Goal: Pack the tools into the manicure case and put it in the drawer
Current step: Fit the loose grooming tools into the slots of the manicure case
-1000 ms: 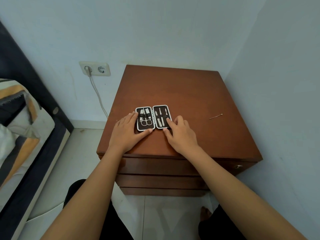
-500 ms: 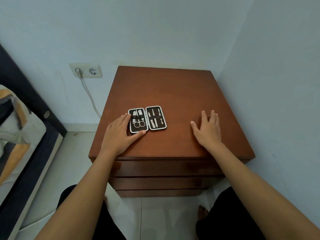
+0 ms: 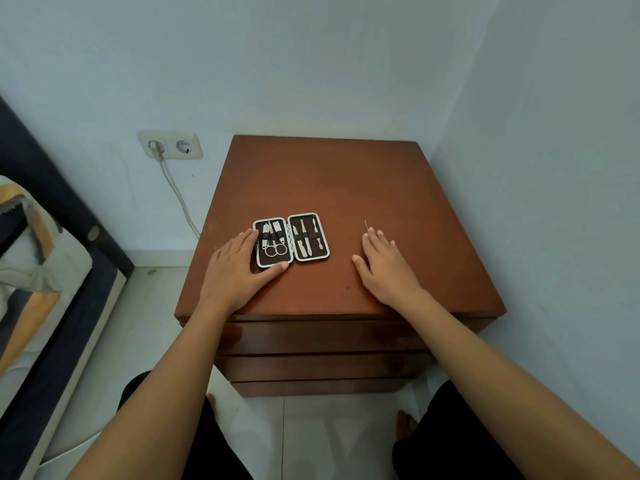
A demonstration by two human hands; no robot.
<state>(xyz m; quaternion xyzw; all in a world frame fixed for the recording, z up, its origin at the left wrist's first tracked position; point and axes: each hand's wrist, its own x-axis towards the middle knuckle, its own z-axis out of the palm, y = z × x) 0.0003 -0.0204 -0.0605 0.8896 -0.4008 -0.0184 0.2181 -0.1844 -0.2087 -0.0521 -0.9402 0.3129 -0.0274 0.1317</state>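
Note:
The manicure case [image 3: 291, 240] lies open flat on the brown nightstand top [image 3: 329, 181], with scissors and clippers strapped in its left half and three slim tools in its right half. My left hand [image 3: 235, 268] rests flat against the case's left edge, thumb at its near corner. My right hand [image 3: 384, 268] lies palm down on the wood to the right of the case, fingers spread. A thin metal tool [image 3: 366, 224] sticks out just past its fingertips, mostly hidden under them.
Closed drawer fronts [image 3: 322, 337] stack below the top's near edge. A wall stands close on the right and behind. A socket [image 3: 170, 145] with a white cable is on the wall at left. A bed [image 3: 38, 271] sits far left. My knees and feet are below.
My right hand left the case and moved right onto the thin loose tool. My left hand stayed at the case. The camera shifted slightly.

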